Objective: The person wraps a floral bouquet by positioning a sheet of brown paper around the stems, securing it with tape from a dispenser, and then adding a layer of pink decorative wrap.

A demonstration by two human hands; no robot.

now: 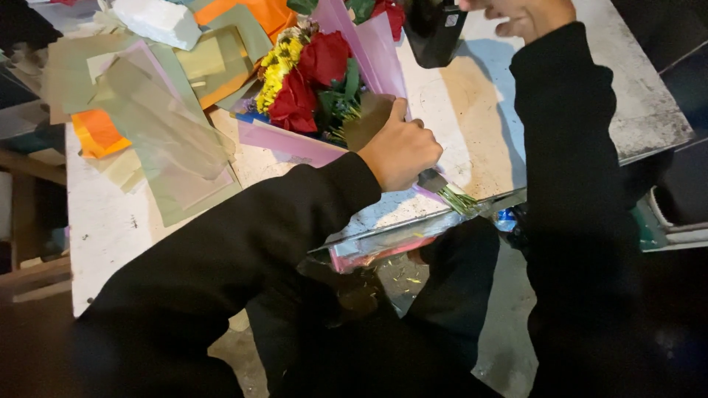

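1. Your left hand (398, 151) is closed tight around the bouquet (317, 74) at its wrapped stems, near the table (472, 110) front edge.
2. Your right hand (527, 16) rests loosely curled beyond the bouquet; whether it holds anything, you cannot tell.
3. Paper sheets (158, 110) crowd the bouquet's left; bare tabletop lies right.

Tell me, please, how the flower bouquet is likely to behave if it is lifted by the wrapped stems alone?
The bouquet would probably be top-heavy: the roses and yellow blooms mass at the far end, while the left hand grips near the stems. The pink wrapping paper looks thin, so it would likely flex and crease. The blooms seem fragile if pushed.
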